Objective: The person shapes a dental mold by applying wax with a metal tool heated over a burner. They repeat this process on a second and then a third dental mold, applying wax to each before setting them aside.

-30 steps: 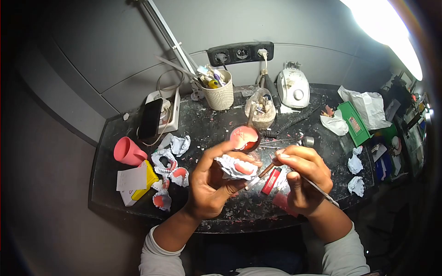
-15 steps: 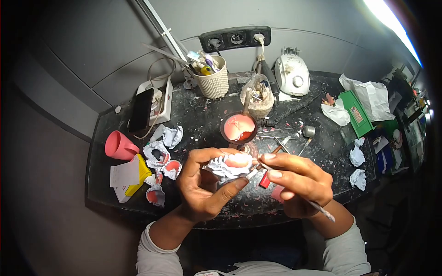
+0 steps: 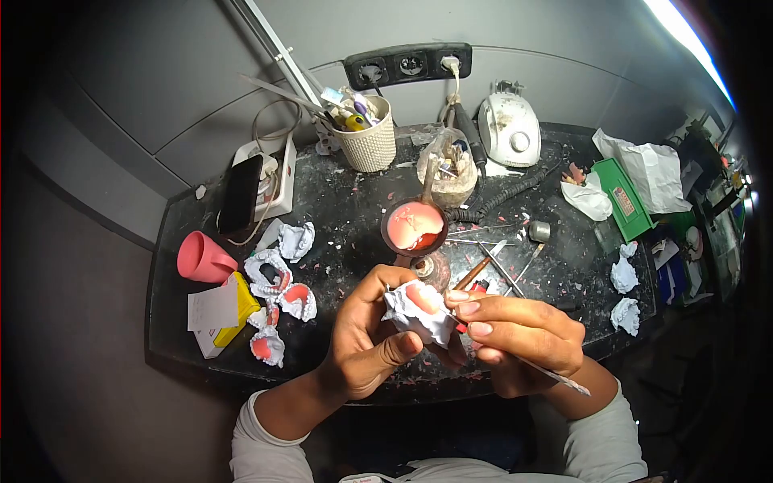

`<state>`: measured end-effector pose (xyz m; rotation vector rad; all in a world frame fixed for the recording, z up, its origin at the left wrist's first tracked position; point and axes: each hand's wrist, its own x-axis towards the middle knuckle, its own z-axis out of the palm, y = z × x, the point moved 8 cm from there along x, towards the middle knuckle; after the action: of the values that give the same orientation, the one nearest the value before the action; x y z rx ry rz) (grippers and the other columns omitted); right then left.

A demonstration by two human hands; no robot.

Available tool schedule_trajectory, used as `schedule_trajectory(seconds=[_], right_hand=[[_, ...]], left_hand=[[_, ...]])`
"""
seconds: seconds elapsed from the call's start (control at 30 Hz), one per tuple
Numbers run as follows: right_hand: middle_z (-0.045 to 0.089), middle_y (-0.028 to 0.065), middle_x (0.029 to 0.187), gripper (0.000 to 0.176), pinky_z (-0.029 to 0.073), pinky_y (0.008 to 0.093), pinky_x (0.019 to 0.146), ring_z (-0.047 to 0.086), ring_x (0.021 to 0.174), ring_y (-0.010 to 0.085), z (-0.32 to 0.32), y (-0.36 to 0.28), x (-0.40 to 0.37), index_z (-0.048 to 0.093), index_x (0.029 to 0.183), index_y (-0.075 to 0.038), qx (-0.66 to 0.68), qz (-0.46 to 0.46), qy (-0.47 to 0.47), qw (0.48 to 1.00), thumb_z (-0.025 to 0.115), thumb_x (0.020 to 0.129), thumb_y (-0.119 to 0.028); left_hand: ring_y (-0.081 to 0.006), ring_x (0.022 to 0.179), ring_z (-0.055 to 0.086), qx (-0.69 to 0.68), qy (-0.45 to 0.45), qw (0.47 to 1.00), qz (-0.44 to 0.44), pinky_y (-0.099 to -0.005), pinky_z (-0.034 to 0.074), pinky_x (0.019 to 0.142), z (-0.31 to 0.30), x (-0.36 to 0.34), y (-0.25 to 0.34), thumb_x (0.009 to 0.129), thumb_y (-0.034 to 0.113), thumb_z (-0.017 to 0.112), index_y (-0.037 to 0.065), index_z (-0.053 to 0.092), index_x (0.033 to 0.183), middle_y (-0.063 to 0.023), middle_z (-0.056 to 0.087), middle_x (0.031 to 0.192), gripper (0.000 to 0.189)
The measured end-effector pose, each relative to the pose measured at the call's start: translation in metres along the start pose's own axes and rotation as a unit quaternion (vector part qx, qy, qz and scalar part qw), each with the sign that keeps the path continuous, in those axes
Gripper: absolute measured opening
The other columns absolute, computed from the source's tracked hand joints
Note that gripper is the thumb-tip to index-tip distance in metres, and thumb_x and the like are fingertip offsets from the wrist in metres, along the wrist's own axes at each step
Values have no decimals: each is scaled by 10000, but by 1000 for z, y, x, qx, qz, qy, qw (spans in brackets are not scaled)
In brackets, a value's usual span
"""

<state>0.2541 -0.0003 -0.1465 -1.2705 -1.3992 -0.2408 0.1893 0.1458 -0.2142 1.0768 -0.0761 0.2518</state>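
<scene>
White plaster cast [image 3: 419, 315] with a pink patch on top is gripped in the left hand [image 3: 366, 342]. The thumb is closed across its near side and the fingers are curled around the far side. The right hand [image 3: 519, 334] is pinched shut on a thin metal tool [image 3: 557, 377]. The tool's front end meets the cast at its right edge, and its back end sticks out to the lower right, past the wrist. Both hands hold the cast in the air above the near edge of the black table [image 3: 346, 209], which is speckled with pink and white scraps. Just beyond the hands stands a small bowl [image 3: 388, 235] holding pink material. Loose thin tools [image 3: 506, 267] lie on the table to the right of it. To the left, well apart from the hands, are several more casts [image 3: 270, 278], a yellow box [image 3: 244, 306] with a white card on it, and a pink cup [image 3: 203, 258] lying on its side. A phone [image 3: 241, 193] leans further back. At the rear are a woven cup [image 3: 369, 145] full of tools and a white machine [image 3: 509, 133], with a power strip [image 3: 407, 66] on the wall. A green box [image 3: 622, 208] and crumpled paper [image 3: 652, 173] are at the far right.
</scene>
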Motion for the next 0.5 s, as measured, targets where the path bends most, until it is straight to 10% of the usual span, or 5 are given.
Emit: schedule_trajectory(seconds=[0.3, 0.5], right_hand=[[713, 161, 1064, 118, 613, 307, 704, 747, 946, 281, -1, -9, 2, 649, 1059, -26, -36, -4, -22, 999, 673, 947, -55], [690, 162, 1212, 383, 615, 340, 757, 723, 1043, 273, 2, -7, 0, 670, 1168, -10, -15, 3, -56, 998, 779, 805, 44]], left_hand=[[-286, 905, 702, -125, -31, 989, -73, -393, 638, 658, 7, -3, -13, 925, 319, 726, -29, 382, 1297, -188, 596, 1147, 615], [-332, 758, 710, -163, -68, 979, -98, -423, 632, 602, 10, -4, -16, 958, 324, 676, -31, 343, 1328, -219, 603, 1105, 612]])
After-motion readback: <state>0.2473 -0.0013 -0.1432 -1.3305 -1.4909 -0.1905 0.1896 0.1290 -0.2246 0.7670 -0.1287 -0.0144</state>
